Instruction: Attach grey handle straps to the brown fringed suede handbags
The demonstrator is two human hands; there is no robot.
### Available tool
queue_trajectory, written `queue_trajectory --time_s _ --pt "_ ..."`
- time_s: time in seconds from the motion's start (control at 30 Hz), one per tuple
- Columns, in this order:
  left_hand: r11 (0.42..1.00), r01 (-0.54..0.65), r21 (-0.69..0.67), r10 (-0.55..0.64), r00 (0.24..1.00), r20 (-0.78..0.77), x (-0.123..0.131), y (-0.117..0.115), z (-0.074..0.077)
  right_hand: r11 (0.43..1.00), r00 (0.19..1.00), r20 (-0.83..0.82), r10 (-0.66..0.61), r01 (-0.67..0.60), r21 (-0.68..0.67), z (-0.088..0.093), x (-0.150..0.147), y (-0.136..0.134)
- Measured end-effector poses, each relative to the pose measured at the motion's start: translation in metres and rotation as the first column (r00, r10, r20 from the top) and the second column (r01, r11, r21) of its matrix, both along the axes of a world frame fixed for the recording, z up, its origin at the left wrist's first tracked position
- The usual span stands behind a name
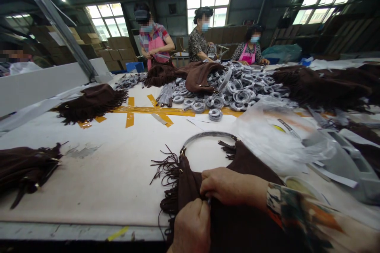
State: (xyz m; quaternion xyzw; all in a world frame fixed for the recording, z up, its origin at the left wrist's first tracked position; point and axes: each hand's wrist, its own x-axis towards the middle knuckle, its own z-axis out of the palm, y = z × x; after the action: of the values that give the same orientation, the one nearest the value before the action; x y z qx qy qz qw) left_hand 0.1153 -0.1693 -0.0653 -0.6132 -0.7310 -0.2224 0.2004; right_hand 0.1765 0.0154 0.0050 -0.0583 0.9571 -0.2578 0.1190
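Note:
A dark brown fringed handbag [255, 162] lies at the table's front edge, its lower part running out of view at the bottom. Its curved handle [208, 135], wrapped in greyish film, arches away from me on the table. My left hand [192, 223] is closed on the bag near its opening, knuckles toward me. Just above it, my right hand [227, 185] pinches the brown material, reaching in from the right. The fingertips of both hands almost meet. A small greyish bit shows between them, too small to make out. Fringe strands [166, 170] spread out on the left.
Coiled, film-wrapped straps [243, 87] are heaped mid-table, with a brown bag [202, 75] on them. More fringed bags [92, 101] lie left and right. Clear plastic [276, 138] and a grey tape dispenser [350, 166] stand at right. Several co-workers [156, 41] are across the table.

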Motion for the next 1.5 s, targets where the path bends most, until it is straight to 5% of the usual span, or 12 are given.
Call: queue_trajectory --time_s 0.23,0.53,0.63,0.77,0.97,1.07,1.3,1.5 --pt "1.0 0.008 -0.03 -0.008 1.0 0.014 -0.002 -0.002 -0.002 0.984 0.991 -0.064 0.12 -0.11 0.14 -0.001 -0.006 -0.009" --pt "0.998 0.038 -0.055 -0.015 0.93 0.367 -0.005 0.0 -0.003 0.986 0.939 -0.342 -0.028 0.083 0.146 -0.027 0.023 -0.025" --pt "0.988 0.007 -0.156 0.096 0.763 0.64 -0.004 0.004 0.001 0.986 0.902 -0.426 -0.068 0.126 0.109 -0.037 0.033 -0.029" --pt "0.95 0.024 -0.312 0.285 0.342 0.895 -0.004 0.01 0.017 0.978 0.814 -0.563 -0.143 0.204 0.046 -0.05 0.04 -0.035" --pt "0.968 -0.085 -0.235 0.226 -0.111 0.968 0.0 0.012 0.017 0.954 0.707 -0.697 -0.116 0.276 0.122 -0.07 0.056 -0.05" --pt "0.97 -0.08 -0.232 0.212 -0.201 0.956 0.0 0.011 0.01 0.953 0.725 -0.679 -0.118 0.275 0.128 -0.07 0.069 -0.054" --pt "0.967 -0.003 -0.256 0.249 -0.23 0.941 -0.003 0.011 0.002 0.915 0.684 -0.624 -0.378 0.377 -0.142 -0.043 0.072 -0.045" --pt "0.975 0.024 -0.219 0.212 -0.366 0.906 0.0 0.011 0.01 0.925 0.748 -0.627 -0.218 0.363 0.111 -0.047 0.05 -0.052"
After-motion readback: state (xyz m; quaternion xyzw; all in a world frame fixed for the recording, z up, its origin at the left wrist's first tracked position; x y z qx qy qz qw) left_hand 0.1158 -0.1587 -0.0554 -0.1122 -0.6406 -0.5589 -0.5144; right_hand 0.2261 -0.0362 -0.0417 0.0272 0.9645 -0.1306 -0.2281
